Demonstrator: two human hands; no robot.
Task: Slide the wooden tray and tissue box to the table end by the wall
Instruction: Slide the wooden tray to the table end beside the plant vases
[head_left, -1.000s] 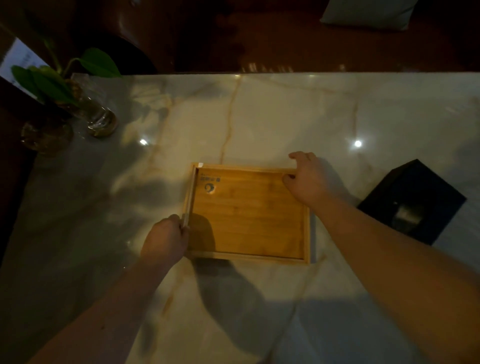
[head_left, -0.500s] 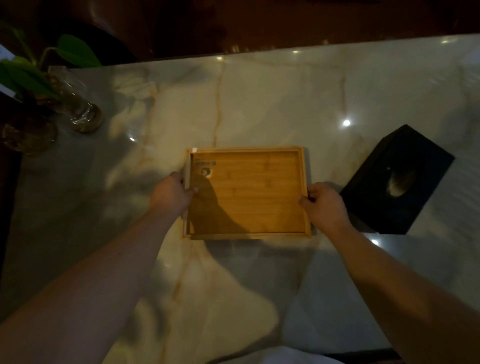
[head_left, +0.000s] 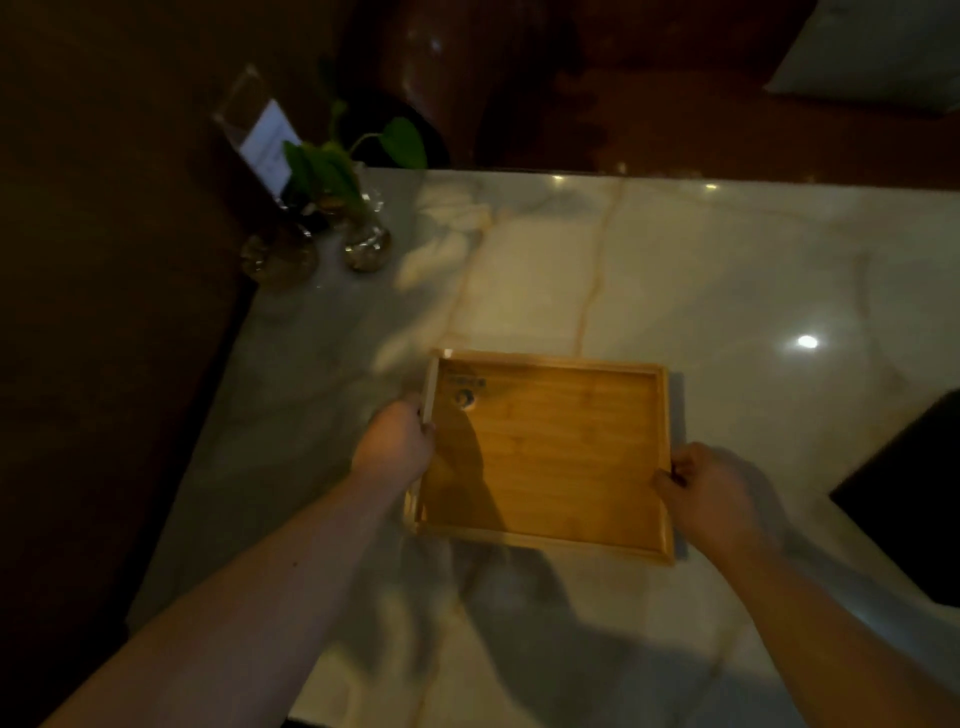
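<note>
An empty wooden tray (head_left: 550, 447) lies flat on the marble table (head_left: 675, 270), a little left of the middle. My left hand (head_left: 396, 446) grips the tray's left rim. My right hand (head_left: 709, 493) grips its right rim near the front corner. The black tissue box (head_left: 914, 493) stands at the right edge of the view, partly cut off, a short way right of my right hand and not touching the tray.
A dark wall (head_left: 104, 312) runs along the table's left end. At the back left corner stand a glass vase with a green plant (head_left: 358, 218) and a clear card stand (head_left: 260, 145). A dark seat with a pale cushion (head_left: 872, 52) lies beyond the far edge.
The tray has slid left toward the wall with both hands on its rims. My right hand moved from the tray's far corner to its right rim. The tissue box stayed behind.
</note>
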